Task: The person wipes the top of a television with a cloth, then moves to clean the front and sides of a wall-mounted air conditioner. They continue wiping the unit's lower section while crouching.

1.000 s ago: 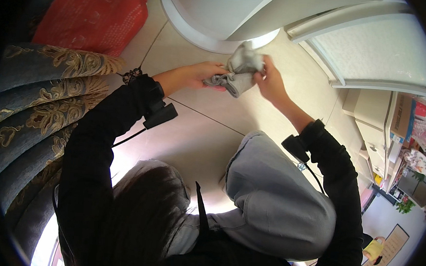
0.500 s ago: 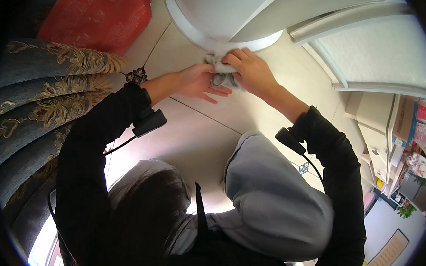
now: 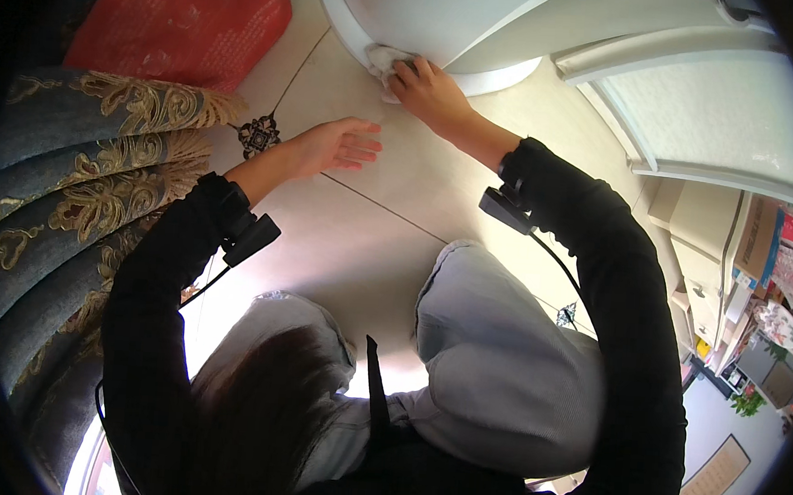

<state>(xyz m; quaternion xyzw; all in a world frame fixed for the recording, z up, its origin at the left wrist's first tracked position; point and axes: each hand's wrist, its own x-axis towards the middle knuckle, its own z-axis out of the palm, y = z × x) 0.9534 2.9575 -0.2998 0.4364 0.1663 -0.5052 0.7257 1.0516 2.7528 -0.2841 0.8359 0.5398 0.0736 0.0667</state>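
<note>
My right hand (image 3: 430,93) is closed on a crumpled whitish-grey cloth (image 3: 385,61). It presses the cloth against the pale rim (image 3: 498,78) at the foot of a large white rounded fixture (image 3: 420,17). Part of the cloth is hidden under the fingers. To the left and nearer to me, my left hand (image 3: 337,147) hangs over the tiled floor (image 3: 371,223) with its fingers stretched out and holding nothing.
On the left hangs a dark curtain (image 3: 91,202) with gold embroidery, and beyond it a red plastic bag (image 3: 188,26). A white-framed frosted panel (image 3: 722,113) stands at the right, near cream cabinets (image 3: 700,252). My bent knees (image 3: 499,345) are close below.
My right hand has carried the cloth away from me and slightly left, onto the fixture's rim. My left hand has left the cloth and drawn back to the left.
</note>
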